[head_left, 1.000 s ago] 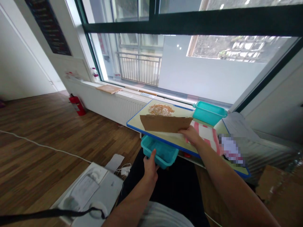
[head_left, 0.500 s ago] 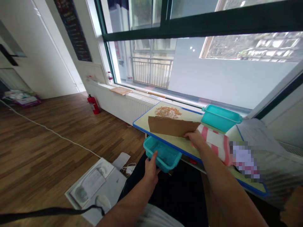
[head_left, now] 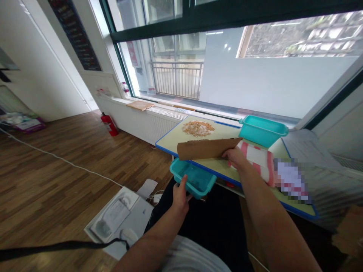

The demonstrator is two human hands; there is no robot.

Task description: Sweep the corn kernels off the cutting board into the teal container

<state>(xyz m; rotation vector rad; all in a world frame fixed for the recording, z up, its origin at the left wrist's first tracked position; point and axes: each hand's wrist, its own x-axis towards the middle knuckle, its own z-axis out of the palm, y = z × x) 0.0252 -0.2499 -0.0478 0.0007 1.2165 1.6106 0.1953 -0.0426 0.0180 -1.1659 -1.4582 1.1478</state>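
Note:
My left hand point(head_left: 180, 195) grips the near rim of a teal plastic basin point(head_left: 193, 176), thumb over the edge, and holds it just below the table's front edge. A few small dark bits seem to lie in the basin; they are too small to name. My right hand point(head_left: 235, 155) is closed on the right end of a strip of brown cardboard point(head_left: 202, 149). The strip stands on its long side, tilted, above the front of the table point(head_left: 167, 141). Behind the cardboard lies a spread pile of orange and whitish kernels point(head_left: 198, 128).
A second teal basin point(head_left: 263, 130) stands at the table's back right, by the window. A pink-and-white striped cloth point(head_left: 256, 160) lies right of my right hand. A white box point(head_left: 119, 219) is on the floor at left. A fire extinguisher point(head_left: 109, 124) stands near the radiator point(head_left: 161, 126).
The cardboard strip has come toward the table's front edge, away from the kernels, and tilted with its right end higher. My left hand still holds the basin below the edge. The view has shifted slightly.

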